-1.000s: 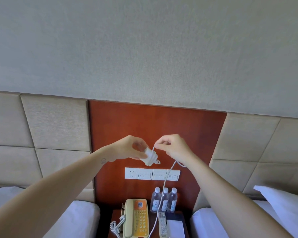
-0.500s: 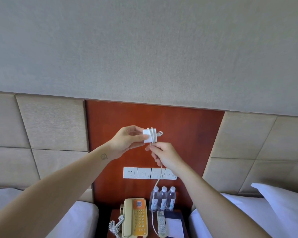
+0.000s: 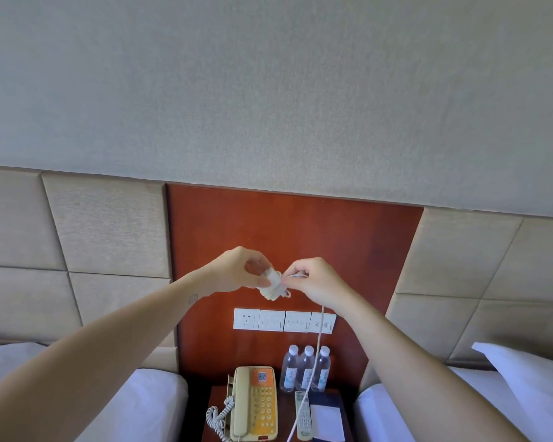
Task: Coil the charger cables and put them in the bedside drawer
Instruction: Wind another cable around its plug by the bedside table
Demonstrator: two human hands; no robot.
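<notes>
Two bare hands are being held up in front of the red wooden wall panel (image 3: 348,237), well above the bedside counter (image 3: 219,409). The left hand (image 3: 237,271) is closing its grip on a white charger block (image 3: 270,287), fingers and thumb curled around its upper end, with turns of white cable (image 3: 318,352) already lying around the block. The right hand (image 3: 313,282) is pinching that cable just beside the block, thumb and forefinger pressed together on the strand, the other fingers folded in. From under the right hand the loose length is hanging straight down, passing in front of the row of wall switches (image 3: 284,320) and the three water bottles (image 3: 305,368), and trailing off past the counter's near edge; I cannot tell where its end is lying.

On the counter, a cream and orange telephone (image 3: 254,406) is sitting toward the left edge with its curly cord spilling over the near left corner. A remote control (image 3: 303,416) is lying beside it, and a white notepad (image 3: 328,422) is resting toward the right edge. The bottles are standing at the back edge against the panel. White beds (image 3: 154,403) are flanking the counter on both sides, with a pillow (image 3: 530,390) showing at the far right.
</notes>
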